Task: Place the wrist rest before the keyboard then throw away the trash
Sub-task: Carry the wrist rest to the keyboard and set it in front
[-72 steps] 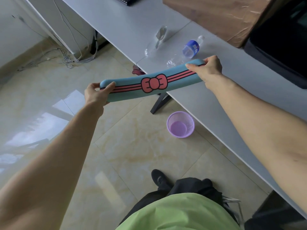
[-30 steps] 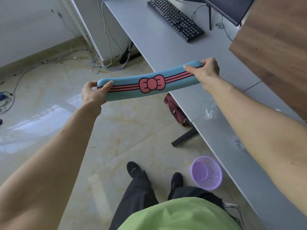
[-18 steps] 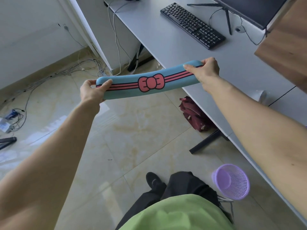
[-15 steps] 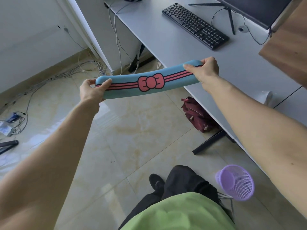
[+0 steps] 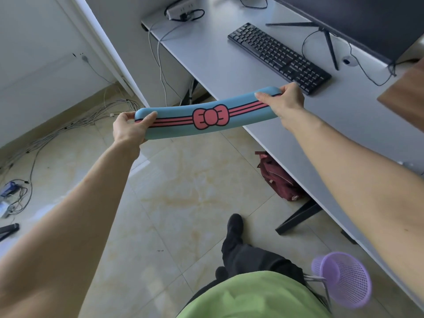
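Observation:
I hold a long blue wrist rest (image 5: 183, 126) with a pink bow and pink stripes, level in the air at the desk's near edge. My left hand (image 5: 129, 128) grips its left end and my right hand (image 5: 283, 102) grips its right end. The black keyboard (image 5: 278, 56) lies on the grey desk (image 5: 215, 56) just beyond my right hand. A purple mesh waste basket (image 5: 344, 284) stands on the floor at the lower right. The trash is out of view.
A dark monitor (image 5: 358, 21) on a stand is behind the keyboard, with cables. A power strip (image 5: 181, 11) lies on the desk's far left corner. A dark red bag (image 5: 278, 180) sits under the desk. Cables (image 5: 68, 127) run along the floor by the wall.
My view has swung left along the desk from the bottle and wrapper area to the keyboard. The wrist rest, still held in both hands, is now close to the keyboard.

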